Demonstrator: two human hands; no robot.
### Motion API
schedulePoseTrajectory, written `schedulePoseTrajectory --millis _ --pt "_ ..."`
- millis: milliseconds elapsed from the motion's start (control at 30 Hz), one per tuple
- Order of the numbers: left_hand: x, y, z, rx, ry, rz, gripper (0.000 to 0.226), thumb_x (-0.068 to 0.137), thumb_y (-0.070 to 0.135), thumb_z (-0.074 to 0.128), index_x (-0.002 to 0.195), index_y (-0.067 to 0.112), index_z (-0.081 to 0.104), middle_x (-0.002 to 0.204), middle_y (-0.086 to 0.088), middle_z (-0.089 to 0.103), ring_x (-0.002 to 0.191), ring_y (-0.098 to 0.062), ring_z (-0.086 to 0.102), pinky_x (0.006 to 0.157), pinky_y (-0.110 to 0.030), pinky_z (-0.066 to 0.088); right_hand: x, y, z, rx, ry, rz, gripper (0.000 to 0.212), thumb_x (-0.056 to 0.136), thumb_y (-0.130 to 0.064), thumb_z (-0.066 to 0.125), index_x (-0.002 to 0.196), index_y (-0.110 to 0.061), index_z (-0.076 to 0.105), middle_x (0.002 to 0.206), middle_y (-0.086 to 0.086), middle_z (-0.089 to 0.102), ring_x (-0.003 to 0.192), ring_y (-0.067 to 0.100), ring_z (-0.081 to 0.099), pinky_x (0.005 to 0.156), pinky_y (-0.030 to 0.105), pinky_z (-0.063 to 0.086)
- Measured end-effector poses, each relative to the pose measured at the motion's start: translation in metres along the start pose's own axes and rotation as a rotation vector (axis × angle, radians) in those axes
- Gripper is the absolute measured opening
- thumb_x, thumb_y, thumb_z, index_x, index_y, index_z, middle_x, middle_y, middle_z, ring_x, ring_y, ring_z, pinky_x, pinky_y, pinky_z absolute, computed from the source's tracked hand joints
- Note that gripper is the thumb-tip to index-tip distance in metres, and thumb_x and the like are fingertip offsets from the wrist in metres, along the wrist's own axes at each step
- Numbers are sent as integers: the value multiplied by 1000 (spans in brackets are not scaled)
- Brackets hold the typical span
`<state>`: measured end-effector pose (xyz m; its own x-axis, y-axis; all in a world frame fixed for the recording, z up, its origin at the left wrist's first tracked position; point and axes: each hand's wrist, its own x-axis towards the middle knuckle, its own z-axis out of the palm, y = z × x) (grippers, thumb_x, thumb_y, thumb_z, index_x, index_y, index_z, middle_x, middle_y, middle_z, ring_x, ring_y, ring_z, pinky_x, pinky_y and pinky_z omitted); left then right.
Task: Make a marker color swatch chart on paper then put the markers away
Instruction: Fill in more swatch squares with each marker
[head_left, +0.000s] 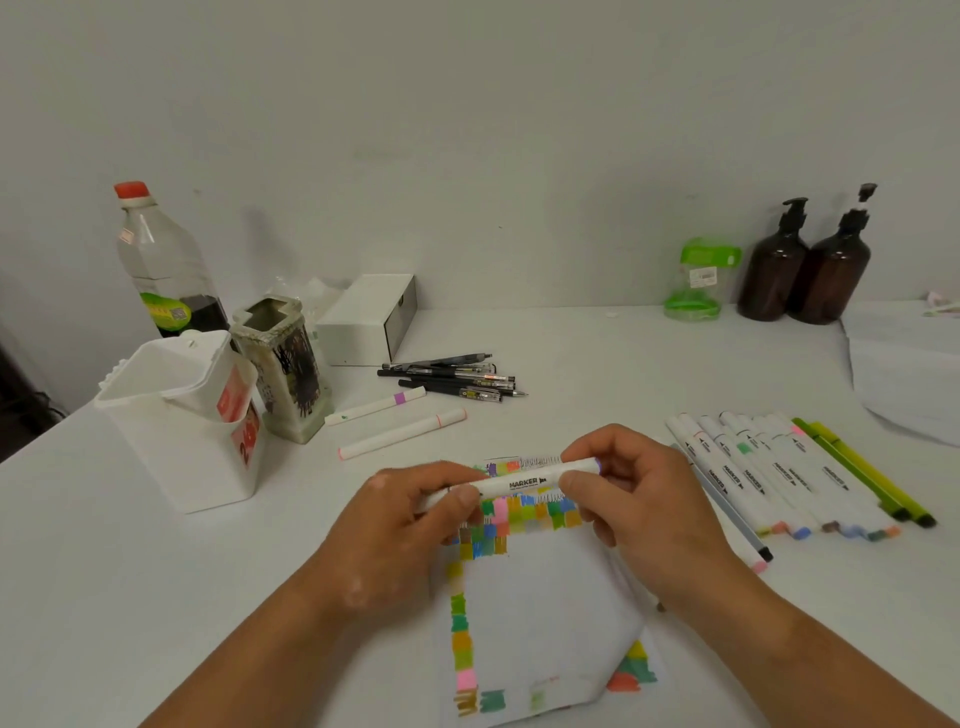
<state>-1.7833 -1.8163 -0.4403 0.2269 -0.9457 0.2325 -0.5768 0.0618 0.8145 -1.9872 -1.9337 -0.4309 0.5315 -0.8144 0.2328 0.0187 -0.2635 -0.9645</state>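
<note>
A white marker (519, 483) labelled MARKER is held level above the paper. My left hand (400, 530) grips its left end and my right hand (639, 499) pinches its right end, where a purple tip shows. Below them lies the white paper (540, 613) with coloured swatches along its top, left and bottom edges. A row of several white markers (763, 473) lies to the right, with two yellow-green pens (862, 467) beside it. Two more white markers (395, 421) lie left of centre. The white plastic holder (182, 415) stands at the left.
A patterned square pot (285, 364), a clear bottle with a red cap (161, 260) and a white box (369, 317) stand at the back left. Several black pens (452, 376) lie mid-table. A green-lidded jar (698, 280), two brown pump bottles (805, 265) and white sheets (909, 364) sit at the right.
</note>
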Motion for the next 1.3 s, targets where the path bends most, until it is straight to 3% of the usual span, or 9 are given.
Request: schedulePoseTrajectory --millis 133,300,533,667,767,867,933,1067,1300 --pt "-5 6 5 153 -107 65 27 100 44 46 107 66 59 99 32 65 87 5 59 66 -4 40 1 1 1 125 -77 29 8 72 -20 71 79 -24 73 59 -3 61 48 12 52 45 22 41" --pt "-5 4 6 154 -146 62 28 99 51 38 116 46 60 91 26 61 83 -1 56 68 -8 40 1 3 4 249 -215 82 21 69 -29 80 86 -18 73 60 6 57 52 18 50 46 26 42" --pt "-5 6 8 149 -224 88 29 101 51 40 124 49 58 108 25 66 101 0 60 78 -9 43 -9 6 18 145 -289 73 25 73 -39 82 89 -22 72 58 6 59 52 20 53 50 29 46" --pt "-5 7 11 166 -208 67 33 94 67 38 117 55 58 89 11 66 79 -8 59 70 -19 47 -10 4 20 111 -266 75 26 69 -42 83 82 -22 72 56 4 60 51 18 54 50 27 46" --pt "-6 3 12 191 -150 41 45 81 77 52 120 56 53 75 13 55 64 -4 47 62 -11 40 -8 2 22 231 -166 103 20 68 -33 78 68 -20 63 51 4 50 48 19 45 45 27 39" --pt "-4 -1 13 363 -146 -25 74 62 86 61 128 55 45 91 37 49 86 7 51 67 -8 42 -5 3 19 347 -60 184 12 70 -23 69 64 -18 59 50 6 45 47 19 42 41 27 35" --pt "-2 -5 15 469 -199 -72 89 56 91 60 134 53 41 105 37 44 99 3 49 80 -13 43 -5 2 19 349 -58 210 10 72 -24 65 69 -15 68 55 11 53 49 21 50 41 29 40" --pt "1 -10 14 569 -276 -116 96 51 98 54 134 53 40 108 32 43 103 -5 47 91 -25 46 -9 5 22 175 -106 209 13 76 -27 70 78 -14 74 60 8 64 54 19 61 48 29 50" --pt "0 -12 8 560 -264 -186 94 47 98 55 129 54 44 121 25 46 108 -8 49 96 -30 50 -11 11 22 -196 -107 191 14 83 -17 73 75 -29 72 54 2 66 44 11 58 45 20 46"
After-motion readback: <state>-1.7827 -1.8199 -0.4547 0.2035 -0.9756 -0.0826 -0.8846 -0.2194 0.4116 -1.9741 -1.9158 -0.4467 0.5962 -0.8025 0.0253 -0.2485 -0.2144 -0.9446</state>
